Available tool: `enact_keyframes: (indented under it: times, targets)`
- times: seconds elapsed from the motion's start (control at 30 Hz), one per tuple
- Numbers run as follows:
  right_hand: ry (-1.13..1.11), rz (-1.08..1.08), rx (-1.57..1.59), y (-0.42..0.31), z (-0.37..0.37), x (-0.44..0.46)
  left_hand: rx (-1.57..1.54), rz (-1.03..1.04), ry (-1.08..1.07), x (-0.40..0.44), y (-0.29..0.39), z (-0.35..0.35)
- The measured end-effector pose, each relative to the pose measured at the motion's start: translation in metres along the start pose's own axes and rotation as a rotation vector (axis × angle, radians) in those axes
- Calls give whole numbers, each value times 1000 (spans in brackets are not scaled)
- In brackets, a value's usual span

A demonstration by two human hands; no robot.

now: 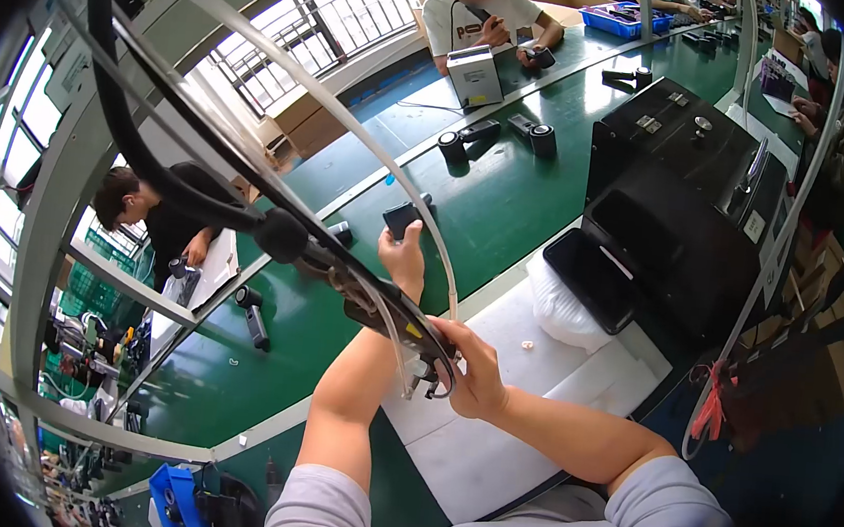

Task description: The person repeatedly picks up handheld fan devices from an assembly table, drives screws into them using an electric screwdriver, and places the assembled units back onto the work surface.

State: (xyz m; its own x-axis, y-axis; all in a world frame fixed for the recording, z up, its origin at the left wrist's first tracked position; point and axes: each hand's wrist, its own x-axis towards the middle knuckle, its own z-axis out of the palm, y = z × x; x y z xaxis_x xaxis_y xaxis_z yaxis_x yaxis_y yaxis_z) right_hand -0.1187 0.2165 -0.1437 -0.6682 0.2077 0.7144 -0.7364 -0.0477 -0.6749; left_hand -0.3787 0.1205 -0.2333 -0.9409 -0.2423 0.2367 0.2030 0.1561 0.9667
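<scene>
My left hand (pixel 403 260) reaches out over the green bench, fingers closed around a black handheld device (pixel 401 220) with its thumb against the side. Closer to me, my right hand (pixel 478 371) is wrapped round the lower end of a long black hanging tool (pixel 373 307). The tool carries a small yellow mark, and a thick black cable and a clear hose run by it. Its exact kind is unclear, and its tip is partly hidden by the fingers. Below the right hand lies a white work mat (pixel 470 458).
A black metal box (pixel 685 186) stands at right, beside a dark phone-like slab (pixel 589 278) on a white wrapped bundle (pixel 551 300). Several black devices (pixel 543 142) lie along the green bench (pixel 328 366). People work opposite and at left. A clear hose (pixel 354 122) crosses the view.
</scene>
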Motion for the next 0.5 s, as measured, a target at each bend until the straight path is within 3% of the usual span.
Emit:
enact_keyframes:
  times: [0.1,0.2,0.23,0.3,0.47,0.5]
  targets:
    - [-3,-1,-16,0,1,-3,-387,-71,71,-36,25,-53]
    - [2,15,-62,-2,1,-6,-905,-417,-49,-92,94,-105]
    - [26,-24,-84,-3,3,-5,-983,-576,-20,-93,84,-126]
    - [84,-20,-47,5,6,-7,-1043,-728,33,-135,115,-140]
    - [-46,22,22,-29,-6,29,-913,-870,-151,-205,108,-167]
    - [-80,235,51,-47,-9,32,-903,-877,-205,-219,110,-168]
